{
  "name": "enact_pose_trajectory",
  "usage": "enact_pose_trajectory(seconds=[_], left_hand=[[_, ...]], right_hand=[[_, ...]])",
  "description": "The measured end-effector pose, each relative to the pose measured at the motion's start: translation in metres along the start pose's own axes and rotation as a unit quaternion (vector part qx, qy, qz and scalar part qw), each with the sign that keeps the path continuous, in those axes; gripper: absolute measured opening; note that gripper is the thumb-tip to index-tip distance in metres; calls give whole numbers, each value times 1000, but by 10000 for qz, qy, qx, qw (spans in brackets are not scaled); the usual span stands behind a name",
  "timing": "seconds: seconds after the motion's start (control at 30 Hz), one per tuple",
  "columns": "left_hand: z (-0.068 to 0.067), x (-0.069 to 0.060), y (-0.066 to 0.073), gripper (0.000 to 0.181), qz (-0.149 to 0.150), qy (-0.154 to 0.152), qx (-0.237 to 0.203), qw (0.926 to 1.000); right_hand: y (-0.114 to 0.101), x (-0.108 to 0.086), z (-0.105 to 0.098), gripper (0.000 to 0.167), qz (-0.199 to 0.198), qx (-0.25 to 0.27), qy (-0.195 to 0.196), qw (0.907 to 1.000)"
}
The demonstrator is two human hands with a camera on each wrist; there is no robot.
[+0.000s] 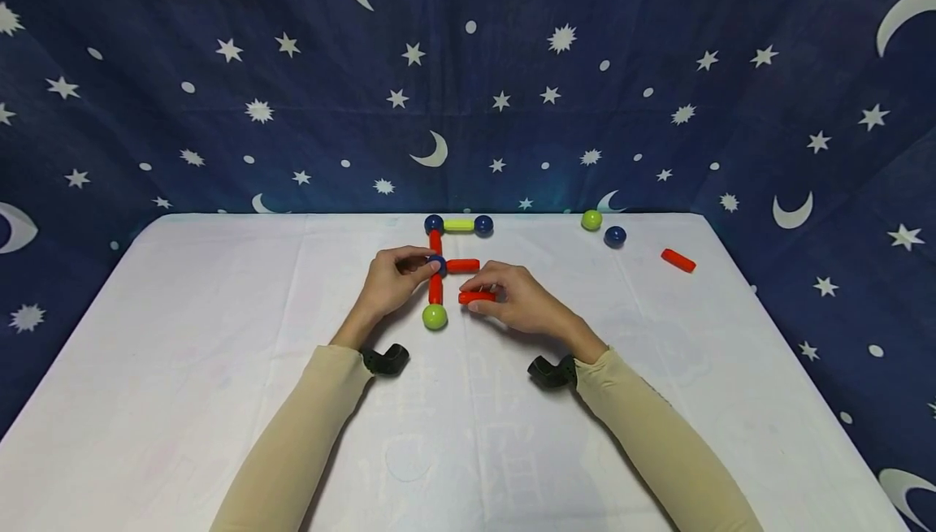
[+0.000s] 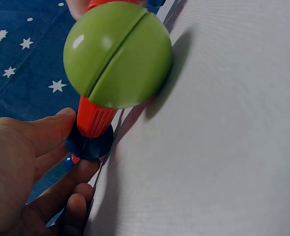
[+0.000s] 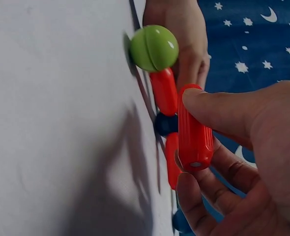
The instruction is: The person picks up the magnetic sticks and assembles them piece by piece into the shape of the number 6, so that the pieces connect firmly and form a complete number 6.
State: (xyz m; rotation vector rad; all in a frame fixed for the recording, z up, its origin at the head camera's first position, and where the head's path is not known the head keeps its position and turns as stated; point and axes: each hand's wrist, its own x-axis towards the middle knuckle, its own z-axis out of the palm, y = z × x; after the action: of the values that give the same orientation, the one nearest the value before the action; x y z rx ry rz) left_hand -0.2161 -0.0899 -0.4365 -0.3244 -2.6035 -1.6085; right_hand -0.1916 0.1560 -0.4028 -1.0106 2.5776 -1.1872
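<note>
Head view: left hand (image 1: 395,278) pinches the middle blue ball (image 2: 89,148) of a joined shape on the white table (image 1: 205,353). Right hand (image 1: 521,302) grips a loose red rod (image 1: 476,297) between thumb and fingers, just below the side rod (image 1: 464,266); seems lifted, hard to tell. Shape's near end: 1 green ball (image 1: 435,317). Far end: 2 blue balls (image 1: 483,226), 1 lime rod (image 1: 459,225) between. Off right: separate green ball (image 1: 591,220), separate blue ball (image 1: 615,237), separate red rod (image 1: 678,261).
</note>
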Motion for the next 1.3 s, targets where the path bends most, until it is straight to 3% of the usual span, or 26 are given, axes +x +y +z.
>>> enact_pose_trajectory(seconds=[0.47,1.3], left_hand=[[-1,0,1,27,50,-2,-26,10000],[-1,-1,1,28,-11,-25,-2,10000]], right_hand=[[2,2,19,25,-338,-50,-334,9989],[1,1,19,25,-276,-138,-332,9990]])
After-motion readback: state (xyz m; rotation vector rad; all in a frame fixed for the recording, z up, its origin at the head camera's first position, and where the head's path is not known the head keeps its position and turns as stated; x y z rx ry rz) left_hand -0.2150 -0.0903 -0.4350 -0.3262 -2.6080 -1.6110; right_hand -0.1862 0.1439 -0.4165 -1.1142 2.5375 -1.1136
